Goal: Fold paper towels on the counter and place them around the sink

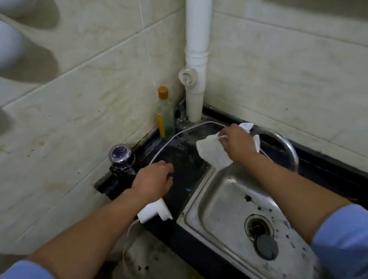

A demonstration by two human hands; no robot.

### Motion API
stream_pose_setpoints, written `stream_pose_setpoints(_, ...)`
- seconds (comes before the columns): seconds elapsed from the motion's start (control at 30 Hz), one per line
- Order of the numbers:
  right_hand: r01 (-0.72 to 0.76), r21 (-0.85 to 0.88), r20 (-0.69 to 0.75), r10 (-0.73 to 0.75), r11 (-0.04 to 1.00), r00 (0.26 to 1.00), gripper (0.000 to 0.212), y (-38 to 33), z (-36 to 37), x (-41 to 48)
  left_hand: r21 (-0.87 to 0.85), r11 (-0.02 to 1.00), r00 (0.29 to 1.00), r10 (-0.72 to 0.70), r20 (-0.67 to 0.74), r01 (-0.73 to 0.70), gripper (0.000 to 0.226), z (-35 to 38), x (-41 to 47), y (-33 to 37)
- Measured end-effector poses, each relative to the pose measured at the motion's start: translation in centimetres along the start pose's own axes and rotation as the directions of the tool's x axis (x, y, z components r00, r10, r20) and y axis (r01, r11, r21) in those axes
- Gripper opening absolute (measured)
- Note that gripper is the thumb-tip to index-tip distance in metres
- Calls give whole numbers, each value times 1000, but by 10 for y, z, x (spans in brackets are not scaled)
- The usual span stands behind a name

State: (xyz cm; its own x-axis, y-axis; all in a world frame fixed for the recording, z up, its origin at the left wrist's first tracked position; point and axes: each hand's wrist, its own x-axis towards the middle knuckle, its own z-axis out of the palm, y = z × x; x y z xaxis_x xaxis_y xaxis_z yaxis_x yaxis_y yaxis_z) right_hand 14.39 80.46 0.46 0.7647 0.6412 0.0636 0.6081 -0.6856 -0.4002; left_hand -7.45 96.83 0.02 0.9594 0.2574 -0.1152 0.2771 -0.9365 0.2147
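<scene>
Tiled wall (95, 63), steel sink (219, 206), left hand (153, 179) resting loose-fingered on black counter (186, 165), right hand (238, 143) pinching paper towel (212, 154)

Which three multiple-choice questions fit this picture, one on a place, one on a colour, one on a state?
1. Where is the bottle? A) in the sink B) in the corner beside the pipe C) on the floor
2. Which colour is its cap? A) blue B) orange C) black
3. What does the right hand hold? A) nothing B) a plug C) a paper towel

B: it stands by the white pipe. B: the cap is orange. C: the hand pinches the paper towel.
</scene>
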Motion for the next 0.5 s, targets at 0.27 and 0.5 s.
stream_pose_setpoints(0.27, -119, -43, -142, 112, 992, 984, 18, 45, -68, -172, -33, 978, 978, 207, 10, -206, 20, 25, -33, 78)
stream_pose_setpoints(0.5, -342, -24, -208, 330, 939, 921, 15, 111, -122, -331, -25, 913, 912, 407, 51, -406, 28, 45, -53, 199)
